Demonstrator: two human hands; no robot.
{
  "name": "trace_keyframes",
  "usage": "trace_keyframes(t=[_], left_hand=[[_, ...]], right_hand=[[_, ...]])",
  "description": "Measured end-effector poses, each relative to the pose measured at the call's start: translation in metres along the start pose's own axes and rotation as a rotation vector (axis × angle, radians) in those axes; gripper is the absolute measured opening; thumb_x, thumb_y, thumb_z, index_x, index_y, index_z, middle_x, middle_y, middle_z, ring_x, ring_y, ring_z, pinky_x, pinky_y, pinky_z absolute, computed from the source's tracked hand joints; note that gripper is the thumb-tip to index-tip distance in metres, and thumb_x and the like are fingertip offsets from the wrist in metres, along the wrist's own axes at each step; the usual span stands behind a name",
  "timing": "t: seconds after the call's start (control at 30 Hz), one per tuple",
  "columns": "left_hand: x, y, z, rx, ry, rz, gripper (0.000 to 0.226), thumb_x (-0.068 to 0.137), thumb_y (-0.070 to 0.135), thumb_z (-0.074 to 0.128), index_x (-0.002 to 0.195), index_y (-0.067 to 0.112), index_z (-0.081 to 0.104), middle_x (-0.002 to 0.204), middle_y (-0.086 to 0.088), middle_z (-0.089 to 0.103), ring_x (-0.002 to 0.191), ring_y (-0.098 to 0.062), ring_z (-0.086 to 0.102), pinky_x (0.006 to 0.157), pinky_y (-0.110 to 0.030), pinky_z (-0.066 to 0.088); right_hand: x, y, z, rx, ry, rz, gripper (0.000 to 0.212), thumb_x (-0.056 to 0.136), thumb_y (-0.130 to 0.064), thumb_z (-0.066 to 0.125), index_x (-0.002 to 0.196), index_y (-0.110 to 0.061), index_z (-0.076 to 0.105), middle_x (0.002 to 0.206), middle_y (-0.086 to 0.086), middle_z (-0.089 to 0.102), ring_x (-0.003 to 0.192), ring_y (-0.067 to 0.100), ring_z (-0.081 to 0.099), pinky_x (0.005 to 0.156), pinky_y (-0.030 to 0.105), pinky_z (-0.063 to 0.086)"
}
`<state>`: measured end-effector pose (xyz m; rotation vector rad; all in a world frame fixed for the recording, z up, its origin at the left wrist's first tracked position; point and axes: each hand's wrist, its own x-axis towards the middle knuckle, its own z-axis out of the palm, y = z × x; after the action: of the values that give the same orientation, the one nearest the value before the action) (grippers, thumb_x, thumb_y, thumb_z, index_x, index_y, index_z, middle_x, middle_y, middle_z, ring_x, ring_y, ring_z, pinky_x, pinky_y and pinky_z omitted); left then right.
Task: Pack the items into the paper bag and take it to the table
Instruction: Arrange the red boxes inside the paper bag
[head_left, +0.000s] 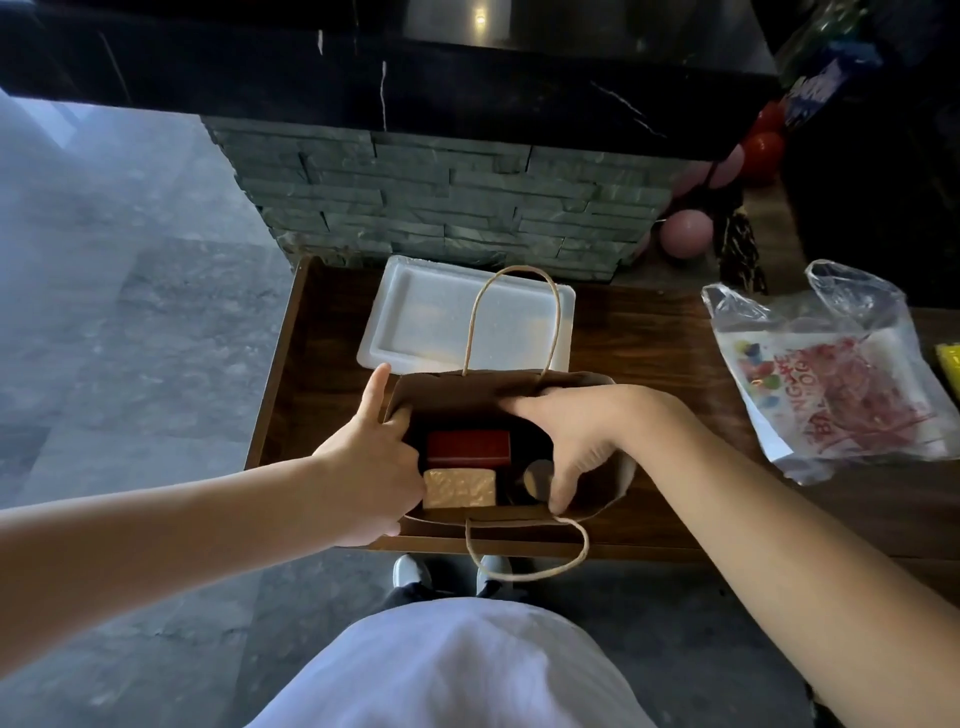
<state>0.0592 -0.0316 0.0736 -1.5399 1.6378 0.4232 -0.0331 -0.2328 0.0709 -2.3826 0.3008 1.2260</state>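
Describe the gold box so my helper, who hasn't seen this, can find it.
On the wooden counter stands an open paper bag, held by both hands. Inside, nearest the person, lies the gold box, crinkly and shiny, in front of a red box.

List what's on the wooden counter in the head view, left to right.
left hand → gold box → right hand → plastic bag. The hands grip the paper bag rim; the box is inside it. White tray behind overlaps, so skipped.
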Motion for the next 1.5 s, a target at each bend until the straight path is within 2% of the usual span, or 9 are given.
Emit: trace_keyframes(t=[0.27, 0.4, 0.67, 0.87, 0.97, 1.07, 1.23, 1.37, 1.5], left_hand=[[-0.005, 0.001, 0.009, -0.038, 0.181, 0.046, 0.027, 0.097, 0.040, 0.054, 0.105, 0.022, 0.072, 0.099, 0.001, 0.075, 0.113, -0.032, 0.052, 0.110, -0.059, 0.020], [-0.006, -0.002, 0.018, -0.085, 0.174, 0.022, 0.015, 0.097, 0.023, 0.058, 0.099, 0.020, 0.072, 0.097, 0.000, 0.074, 0.105, -0.027, 0.056, 0.101, -0.048, 0.036], [-0.004, -0.002, 0.025, -0.058, 0.270, 0.046, 0.015, 0.098, 0.023, 0.056, 0.098, 0.019, 0.071, 0.091, -0.001, 0.074, 0.103, -0.027, 0.055, 0.107, -0.054, 0.029], [-0.002, 0.001, 0.027, -0.100, 0.302, 0.018, 0.017, 0.100, 0.022, 0.054, 0.106, 0.017, 0.070, 0.097, -0.004, 0.076, 0.108, -0.031, 0.057, 0.109, -0.054, 0.026], [-0.003, 0.001, 0.029, -0.112, 0.267, 0.005, 0.020, 0.101, 0.025, 0.053, 0.108, 0.019, 0.071, 0.104, -0.004, 0.075, 0.112, -0.029, 0.055, 0.111, -0.054, 0.025], [-0.003, 0.001, 0.029, -0.127, 0.260, 0.009, 0.020, 0.100, 0.026, 0.056, 0.113, 0.021, 0.071, 0.113, -0.004, 0.073, 0.116, -0.028, 0.053, 0.111, -0.055, 0.025], [-0.002, 0.002, 0.027, -0.130, 0.252, 0.012, 0.023, 0.099, 0.028, 0.059, 0.119, 0.022, 0.068, 0.117, -0.004, 0.072, 0.117, -0.027, 0.053, 0.109, -0.053, 0.028], [0.000, 0.000, 0.029, -0.133, 0.302, 0.017, 0.022, 0.097, 0.028, 0.060, 0.117, 0.022, 0.069, 0.111, -0.004, 0.074, 0.113, -0.028, 0.056, 0.108, -0.053, 0.030], [0.004, 0.000, 0.028, -0.122, 0.304, 0.010, 0.022, 0.098, 0.028, 0.060, 0.117, 0.022, 0.068, 0.111, -0.004, 0.074, 0.115, -0.028, 0.056, 0.111, -0.052, 0.027]], right_hand=[[0.058, -0.042, 0.003, -0.032, -0.140, -0.010, 0.059, 0.078, -0.036, 0.076, 0.131, -0.023, 0.053, 0.096, -0.003, 0.059, 0.083, 0.018, 0.057, 0.076, 0.034, 0.049], [0.083, -0.058, 0.023, -0.198, -0.084, -0.012, 0.037, 0.089, -0.021, 0.066, 0.124, -0.014, 0.059, 0.116, 0.009, 0.062, 0.085, 0.025, 0.053, 0.074, 0.034, 0.041], [0.111, -0.063, 0.060, -0.343, 0.092, -0.056, 0.053, 0.094, -0.024, 0.061, 0.143, -0.023, 0.042, 0.148, 0.011, 0.044, 0.133, 0.036, 0.043, 0.106, 0.051, 0.040], [0.125, -0.052, 0.067, -0.217, -0.052, -0.058, 0.086, 0.081, -0.022, 0.074, 0.151, -0.027, 0.023, 0.144, 0.016, 0.045, 0.122, 0.035, 0.051, 0.099, 0.047, 0.044], [0.124, -0.036, 0.053, 0.051, -0.122, -0.007, 0.046, 0.077, -0.029, 0.070, 0.119, -0.031, 0.052, 0.110, 0.004, 0.062, 0.082, 0.017, 0.057, 0.078, 0.035, 0.048], [0.124, -0.015, 0.048, 0.401, -0.053, 0.078, 0.022, 0.084, -0.028, 0.064, 0.103, -0.033, 0.056, 0.100, -0.005, 0.059, 0.091, 0.019, 0.056, 0.083, 0.034, 0.045], [0.133, 0.003, 0.063, 0.601, 0.054, 0.154, 0.044, 0.091, -0.041, 0.063, 0.130, -0.021, 0.057, 0.129, 0.007, 0.060, 0.117, 0.026, 0.057, 0.104, 0.041, 0.043], [0.137, 0.008, 0.072, 0.971, 0.196, 0.205, 0.014, 0.091, -0.043, 0.063, 0.094, -0.030, 0.061, 0.112, 0.003, 0.066, 0.094, 0.017, 0.061, 0.082, 0.032, 0.049], [0.139, 0.009, 0.076, 1.251, 0.099, 0.304, 0.036, 0.079, -0.048, 0.072, 0.107, -0.027, 0.062, 0.108, 0.006, 0.070, 0.096, 0.027, 0.066, 0.070, 0.036, 0.052]])
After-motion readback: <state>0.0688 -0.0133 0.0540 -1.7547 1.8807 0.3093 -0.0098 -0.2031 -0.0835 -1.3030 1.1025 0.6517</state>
